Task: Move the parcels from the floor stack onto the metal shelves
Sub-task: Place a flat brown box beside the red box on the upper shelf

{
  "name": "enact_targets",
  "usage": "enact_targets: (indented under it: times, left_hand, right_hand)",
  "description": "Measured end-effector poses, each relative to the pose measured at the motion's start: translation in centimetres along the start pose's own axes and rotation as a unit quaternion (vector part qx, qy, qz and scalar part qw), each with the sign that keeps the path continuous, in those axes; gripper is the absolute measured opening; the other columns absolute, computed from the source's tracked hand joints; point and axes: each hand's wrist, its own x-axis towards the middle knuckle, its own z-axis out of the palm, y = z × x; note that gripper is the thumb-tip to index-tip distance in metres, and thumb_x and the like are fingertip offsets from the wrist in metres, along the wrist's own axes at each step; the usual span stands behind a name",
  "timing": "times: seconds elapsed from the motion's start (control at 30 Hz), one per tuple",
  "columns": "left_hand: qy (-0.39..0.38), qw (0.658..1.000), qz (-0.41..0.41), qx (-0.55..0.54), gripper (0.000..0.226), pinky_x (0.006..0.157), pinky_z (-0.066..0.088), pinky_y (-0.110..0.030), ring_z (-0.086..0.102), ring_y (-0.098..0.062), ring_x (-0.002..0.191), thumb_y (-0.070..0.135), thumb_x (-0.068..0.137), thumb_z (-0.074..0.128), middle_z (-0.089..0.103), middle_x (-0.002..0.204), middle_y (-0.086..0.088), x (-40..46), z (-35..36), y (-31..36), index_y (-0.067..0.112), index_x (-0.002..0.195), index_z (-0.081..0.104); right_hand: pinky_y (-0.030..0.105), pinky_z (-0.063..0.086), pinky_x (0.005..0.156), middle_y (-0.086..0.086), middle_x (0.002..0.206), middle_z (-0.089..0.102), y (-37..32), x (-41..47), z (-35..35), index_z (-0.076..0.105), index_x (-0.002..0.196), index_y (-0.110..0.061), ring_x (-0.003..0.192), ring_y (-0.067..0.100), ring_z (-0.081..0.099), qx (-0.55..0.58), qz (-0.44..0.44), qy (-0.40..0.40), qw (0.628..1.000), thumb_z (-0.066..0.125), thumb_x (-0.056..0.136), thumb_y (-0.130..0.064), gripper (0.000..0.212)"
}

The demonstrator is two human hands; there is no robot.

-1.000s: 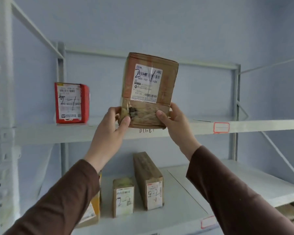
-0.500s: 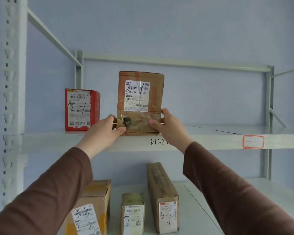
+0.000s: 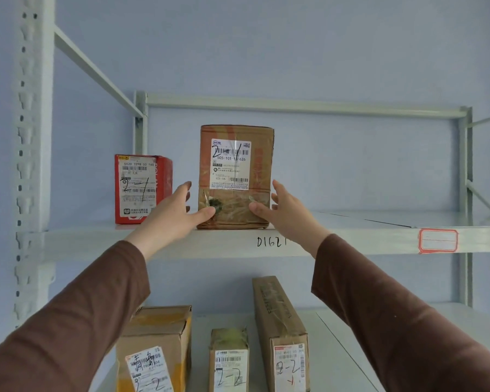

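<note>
A brown cardboard parcel (image 3: 235, 165) with a white label marked "2-1" stands upright on the upper metal shelf (image 3: 351, 239), near its front edge. My left hand (image 3: 173, 213) is at the parcel's lower left, thumb touching the front face and fingers stretched out beside it. At the lower right, my right hand (image 3: 283, 213) mirrors this, its thumb on the taped front and its fingers straight along the side. Neither hand wraps the parcel. A red parcel (image 3: 142, 188), also marked "2-1", stands to the left on the same shelf.
On the lower shelf (image 3: 351, 349) stand three parcels marked "2-2": a yellow-taped box (image 3: 156, 349), a small box (image 3: 229, 360) and a long narrow box (image 3: 280, 321). A perforated upright post (image 3: 31, 165) rises at the left. The upper shelf stretches bare to the right of the brown parcel.
The brown parcel went from held up in front of the shelf to standing on the upper shelf. Both hands' fingers have straightened off its sides.
</note>
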Motion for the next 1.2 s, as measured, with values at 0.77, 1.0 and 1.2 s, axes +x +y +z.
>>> enact_targets:
  times: [0.77, 1.0, 1.2]
  left_hand:
    - [-0.057, 0.993, -0.046, 0.098, 0.053, 0.088, 0.053, -0.038, 0.061, -0.022, 0.099, 0.041, 0.095, 0.066, 0.062, 0.115, -0.007, 6.7, 1.7, -2.0, 0.008, 0.131, 0.045]
    - [-0.048, 0.994, -0.045, 0.087, 0.050, 0.080, 0.051, -0.035, 0.062, -0.021, 0.095, 0.042, 0.095, 0.065, 0.063, 0.114, -0.006, 6.2, 1.9, -2.0, 0.008, 0.128, 0.048]
    - [0.024, 0.996, -0.018, 0.088, 0.096, 0.095, 0.048, -0.037, 0.059, -0.031, 0.120, 0.044, 0.093, 0.069, 0.053, 0.144, -0.018, 4.8, 1.9, -0.9, 0.006, 0.159, 0.010]
  right_hand:
    - [0.039, 0.048, 0.096, 0.014, 0.128, 0.061, -1.0, 5.7, 3.2, 0.046, 0.132, -0.004, 0.115, 0.032, 0.059, -0.129, 0.048, -0.044, 0.990, 0.059, 0.100, -0.037, 0.048]
    - [0.038, 0.051, 0.089, 0.012, 0.124, 0.060, -1.1, 5.3, 3.3, 0.045, 0.131, -0.004, 0.106, 0.030, 0.061, -0.115, 0.067, -0.044, 0.990, 0.056, 0.103, -0.033, 0.041]
    - [0.040, 0.044, 0.099, 0.017, 0.138, 0.056, -1.5, 4.0, 2.6, 0.029, 0.148, -0.005, 0.125, 0.034, 0.055, -0.104, 0.063, -0.017, 0.992, 0.058, 0.101, -0.033, 0.062]
